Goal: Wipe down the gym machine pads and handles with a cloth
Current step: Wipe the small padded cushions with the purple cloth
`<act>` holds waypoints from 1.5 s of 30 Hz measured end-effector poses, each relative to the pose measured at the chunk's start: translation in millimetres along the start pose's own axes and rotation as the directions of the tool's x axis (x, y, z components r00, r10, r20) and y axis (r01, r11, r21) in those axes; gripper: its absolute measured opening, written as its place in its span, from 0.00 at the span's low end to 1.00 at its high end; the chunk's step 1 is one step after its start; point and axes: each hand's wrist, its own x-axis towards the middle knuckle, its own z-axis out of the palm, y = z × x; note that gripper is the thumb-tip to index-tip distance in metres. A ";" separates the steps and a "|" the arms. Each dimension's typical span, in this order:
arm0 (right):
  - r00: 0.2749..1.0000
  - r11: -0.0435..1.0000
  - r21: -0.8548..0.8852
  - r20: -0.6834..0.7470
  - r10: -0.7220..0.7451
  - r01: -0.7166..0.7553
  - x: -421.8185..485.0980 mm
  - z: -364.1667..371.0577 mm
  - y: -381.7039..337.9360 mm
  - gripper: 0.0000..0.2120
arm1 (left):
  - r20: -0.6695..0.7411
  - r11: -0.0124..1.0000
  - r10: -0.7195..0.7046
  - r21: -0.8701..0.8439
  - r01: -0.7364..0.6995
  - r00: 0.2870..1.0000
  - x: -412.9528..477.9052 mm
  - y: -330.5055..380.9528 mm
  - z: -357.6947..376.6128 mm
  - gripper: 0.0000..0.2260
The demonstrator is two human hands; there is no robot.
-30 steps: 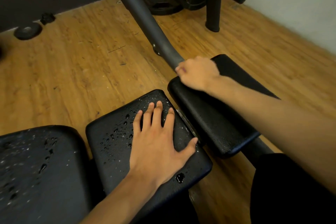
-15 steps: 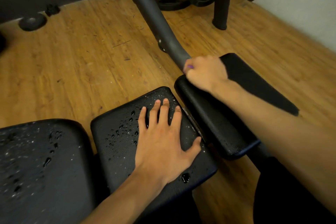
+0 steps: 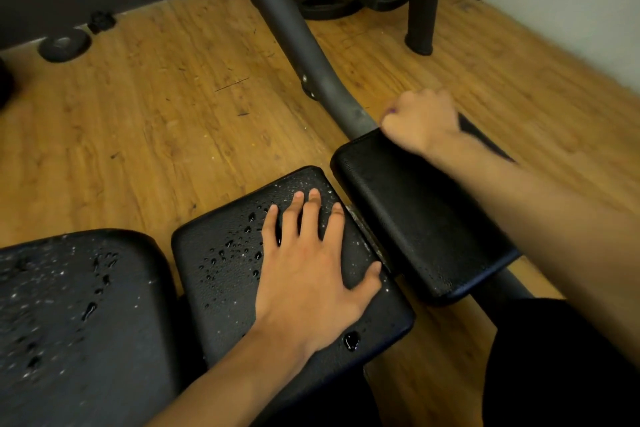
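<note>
Wooden floor (image 3: 173,114) is lying open across the upper left, while the left hand (image 3: 308,274) is pressing flat on the droplet-wet middle pad (image 3: 221,253), lower centre. The right hand (image 3: 420,121) is curling tight at the far edge of the right pad (image 3: 415,218), seemingly gripping the cloth (image 3: 393,110), only a purple sliver showing. That wet palm is risking a slide, and the fist is crowding the frame tube (image 3: 311,55) beside it.
</note>
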 end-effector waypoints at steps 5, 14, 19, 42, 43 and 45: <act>0.954 0.952 0.055 -0.023 -0.299 0.300 -30.8 22.4 -60.3 0.14 | 0.003 1.000 0.002 0.003 -0.002 1.000 0.7 1.2 1.4 0.37; 0.998 0.998 -0.008 -0.001 0.064 -0.064 10.8 -8.8 23.3 0.17 | -0.009 1.000 0.005 0.020 -0.005 1.000 1.1 -0.9 3.0 0.38; 0.966 0.966 -0.013 -0.006 -0.258 0.258 -35.8 23.3 -77.6 0.16 | -0.002 1.000 0.007 0.014 -0.007 1.000 2.4 -0.2 2.0 0.37; 0.990 0.990 -0.104 0.119 -0.078 0.091 21.2 -19.1 34.3 0.13 | 0.000 1.000 0.008 -0.006 -0.008 1.000 2.4 -2.3 4.4 0.37; 0.992 0.994 -0.096 0.115 -0.043 0.054 25.4 -22.5 46.5 0.13 | -0.003 1.000 0.006 -0.005 -0.006 1.000 2.6 -2.8 4.8 0.38; 0.994 0.998 -0.069 0.110 0.020 -0.012 26.4 -18.2 47.5 0.13 | -0.006 1.000 0.003 0.000 -0.003 1.000 2.8 -2.2 5.3 0.37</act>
